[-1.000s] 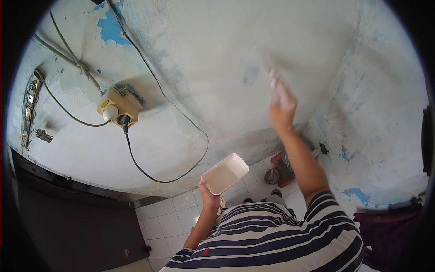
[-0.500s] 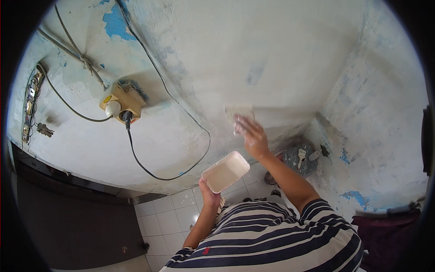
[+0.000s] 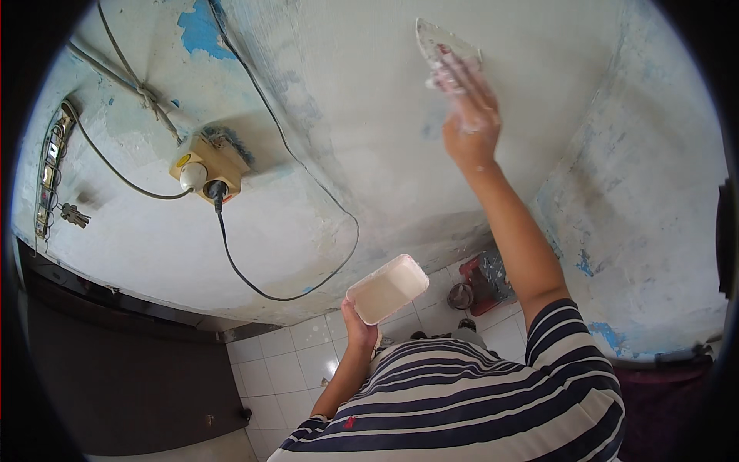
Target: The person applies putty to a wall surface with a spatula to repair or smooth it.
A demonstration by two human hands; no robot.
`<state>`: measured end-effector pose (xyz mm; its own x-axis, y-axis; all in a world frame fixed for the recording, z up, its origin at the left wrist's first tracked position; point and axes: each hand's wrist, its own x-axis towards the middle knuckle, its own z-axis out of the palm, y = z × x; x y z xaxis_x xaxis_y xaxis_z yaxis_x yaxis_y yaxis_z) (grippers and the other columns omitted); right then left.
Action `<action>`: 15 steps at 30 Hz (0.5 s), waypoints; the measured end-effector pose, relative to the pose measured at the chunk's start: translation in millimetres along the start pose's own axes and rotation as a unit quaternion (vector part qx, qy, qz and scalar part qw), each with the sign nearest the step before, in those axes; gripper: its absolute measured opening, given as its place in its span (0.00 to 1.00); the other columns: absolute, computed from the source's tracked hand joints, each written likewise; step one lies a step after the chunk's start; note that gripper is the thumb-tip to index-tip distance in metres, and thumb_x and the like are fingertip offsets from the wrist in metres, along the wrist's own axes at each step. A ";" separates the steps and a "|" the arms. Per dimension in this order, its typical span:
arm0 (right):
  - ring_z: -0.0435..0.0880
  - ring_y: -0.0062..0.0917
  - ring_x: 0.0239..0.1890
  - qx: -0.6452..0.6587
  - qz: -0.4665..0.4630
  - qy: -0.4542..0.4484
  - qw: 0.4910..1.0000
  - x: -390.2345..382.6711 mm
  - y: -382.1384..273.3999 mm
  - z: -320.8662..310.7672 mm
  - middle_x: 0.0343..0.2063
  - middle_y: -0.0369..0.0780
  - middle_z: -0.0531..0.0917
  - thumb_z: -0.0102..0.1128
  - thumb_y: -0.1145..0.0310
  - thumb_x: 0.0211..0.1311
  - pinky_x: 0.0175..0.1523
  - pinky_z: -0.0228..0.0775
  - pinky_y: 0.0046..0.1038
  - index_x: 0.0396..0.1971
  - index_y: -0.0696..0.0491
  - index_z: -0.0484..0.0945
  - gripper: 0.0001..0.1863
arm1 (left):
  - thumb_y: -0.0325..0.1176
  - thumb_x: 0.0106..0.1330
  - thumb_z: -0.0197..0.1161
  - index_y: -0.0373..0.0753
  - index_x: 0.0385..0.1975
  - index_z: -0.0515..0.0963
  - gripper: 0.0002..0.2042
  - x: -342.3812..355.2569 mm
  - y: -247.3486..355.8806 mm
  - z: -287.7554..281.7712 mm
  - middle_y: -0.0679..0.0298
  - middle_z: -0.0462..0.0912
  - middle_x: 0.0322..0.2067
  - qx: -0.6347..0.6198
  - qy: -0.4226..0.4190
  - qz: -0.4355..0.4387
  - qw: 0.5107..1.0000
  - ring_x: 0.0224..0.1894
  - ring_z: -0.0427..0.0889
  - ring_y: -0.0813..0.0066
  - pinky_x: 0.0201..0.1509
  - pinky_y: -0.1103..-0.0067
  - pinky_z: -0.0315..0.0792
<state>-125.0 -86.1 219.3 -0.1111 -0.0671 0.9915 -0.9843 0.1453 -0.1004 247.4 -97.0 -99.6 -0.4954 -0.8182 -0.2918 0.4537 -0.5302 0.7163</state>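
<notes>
In my left hand point(image 3: 359, 325) is a small rectangular tub point(image 3: 412, 271) with a pinkish rim, tilted and holding pale, creamy filler point(image 3: 382, 298). The fingers go under its near left side. High up, my right hand point(image 3: 471, 117), smeared with white, grips a flat, pale putty spreader point(image 3: 440, 38) against the wall point(image 3: 346, 85). Its handle side is covered by my fingers, which are slightly blurred. The wall around the blade carries a whitish coat with faint bluish patches.
On the left wall sit a socket box point(image 3: 219, 165) with two plugs, a hanging black cable point(image 3: 271, 296) and a key rack point(image 3: 52, 173). A dark panel point(image 3: 115, 369) stands at lower left. A red object point(image 3: 485, 296) and a jar point(image 3: 460, 296) rest on the tiled floor point(image 3: 296, 377).
My right hand has swept the spreader up the wall and a little to the right, and the blade has turned. My left hand and the tub have barely moved.
</notes>
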 end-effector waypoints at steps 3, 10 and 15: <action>0.78 0.38 0.67 0.029 -0.002 -0.069 0.997 -44.1 -32.8 8.7 0.63 0.37 0.82 0.56 0.84 0.57 0.67 0.67 0.42 0.55 0.48 0.85 0.26 | 0.49 0.83 0.39 0.42 0.60 0.65 0.19 0.3 3.8 3.0 0.59 0.75 0.60 0.002 -0.007 0.006 1.000 0.63 0.76 0.62 0.66 0.63 0.74; 0.82 0.37 0.63 0.193 0.054 -0.190 0.961 -169.2 -83.2 -20.5 0.59 0.40 0.85 0.54 0.84 0.60 0.65 0.71 0.41 0.54 0.49 0.85 0.24 | 0.49 0.83 0.39 0.44 0.60 0.65 0.18 -6.0 12.5 -1.0 0.59 0.74 0.60 -0.009 0.023 0.013 1.000 0.62 0.77 0.62 0.65 0.62 0.75; 0.82 0.40 0.63 0.163 0.005 0.013 0.987 -18.7 -48.0 -33.6 0.57 0.44 0.86 0.50 0.86 0.57 0.66 0.72 0.42 0.55 0.55 0.85 0.26 | 0.56 0.80 0.39 0.43 0.65 0.70 0.27 -0.1 5.8 -14.2 0.61 0.78 0.61 0.036 0.043 0.022 0.998 0.64 0.77 0.60 0.65 0.60 0.75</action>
<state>-71.1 -58.6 208.4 -0.1225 -0.0405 0.9916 -0.9755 -0.1792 -0.1278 260.7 -103.2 -104.4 -0.4100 -0.8579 -0.3096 0.4181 -0.4785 0.7721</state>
